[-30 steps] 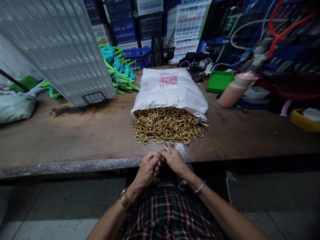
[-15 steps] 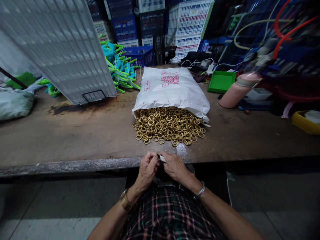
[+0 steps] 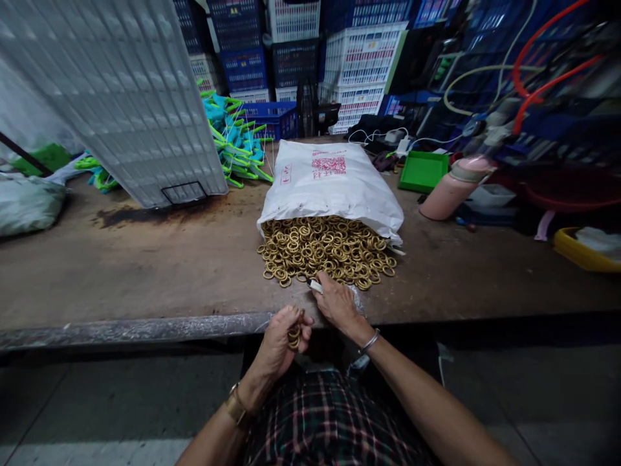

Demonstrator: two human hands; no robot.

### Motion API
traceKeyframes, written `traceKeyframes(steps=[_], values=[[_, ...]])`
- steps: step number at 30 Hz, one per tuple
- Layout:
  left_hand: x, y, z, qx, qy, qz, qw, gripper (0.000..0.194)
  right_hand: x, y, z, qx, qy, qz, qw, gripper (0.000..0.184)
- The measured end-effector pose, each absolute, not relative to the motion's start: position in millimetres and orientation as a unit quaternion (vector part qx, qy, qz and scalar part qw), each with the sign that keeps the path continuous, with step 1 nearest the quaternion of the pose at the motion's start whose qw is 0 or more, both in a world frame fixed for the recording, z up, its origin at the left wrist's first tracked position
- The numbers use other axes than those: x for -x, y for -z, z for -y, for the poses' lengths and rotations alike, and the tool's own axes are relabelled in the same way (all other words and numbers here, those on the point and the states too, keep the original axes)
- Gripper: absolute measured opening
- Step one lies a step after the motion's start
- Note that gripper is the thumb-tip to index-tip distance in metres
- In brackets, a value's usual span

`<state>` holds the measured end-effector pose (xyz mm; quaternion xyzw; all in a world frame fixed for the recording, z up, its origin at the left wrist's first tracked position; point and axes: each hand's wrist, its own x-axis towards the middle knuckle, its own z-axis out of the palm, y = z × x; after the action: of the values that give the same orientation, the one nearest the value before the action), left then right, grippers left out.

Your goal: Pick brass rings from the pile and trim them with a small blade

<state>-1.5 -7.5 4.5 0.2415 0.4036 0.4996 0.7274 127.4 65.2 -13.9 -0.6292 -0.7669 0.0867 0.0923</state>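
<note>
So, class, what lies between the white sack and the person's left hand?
In the head view, gold-coloured rings lie spilled at the mouth of the sack, then bare tabletop.

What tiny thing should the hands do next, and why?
Maybe the right hand should pick up one ring from the gold pile. Its fingers are at the pile's front edge, holding a small white tool, and the left hand has some rings.
</note>
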Motion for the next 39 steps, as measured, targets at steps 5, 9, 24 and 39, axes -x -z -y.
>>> traceKeyframes(steps=[5, 9, 24, 39], values=[[6.3, 0.5, 5.5, -0.171, -0.511, -0.367, 0.758, 0.017, -121.8, 14.9, -73.5, 0.638, -0.077, 0.764, 0.056, 0.016], [10.7, 7.2, 1.3, -0.102, -0.507, -0.336, 0.787, 0.019, -123.5, 15.3, -76.6, 0.635, -0.08, 0.765, 0.066, 0.018], [-1.2, 7.3, -7.2, -0.244, -0.503, -0.478, 0.677, 0.031, -133.3, 18.1, -44.6, 0.51, -0.317, 0.731, 0.325, 0.015], [1.4, 11.8, -3.7, -0.347, -0.454, -0.482, 0.664, 0.03, -125.3, 16.7, -45.5, 0.534, -0.416, 0.673, 0.297, 0.025]])
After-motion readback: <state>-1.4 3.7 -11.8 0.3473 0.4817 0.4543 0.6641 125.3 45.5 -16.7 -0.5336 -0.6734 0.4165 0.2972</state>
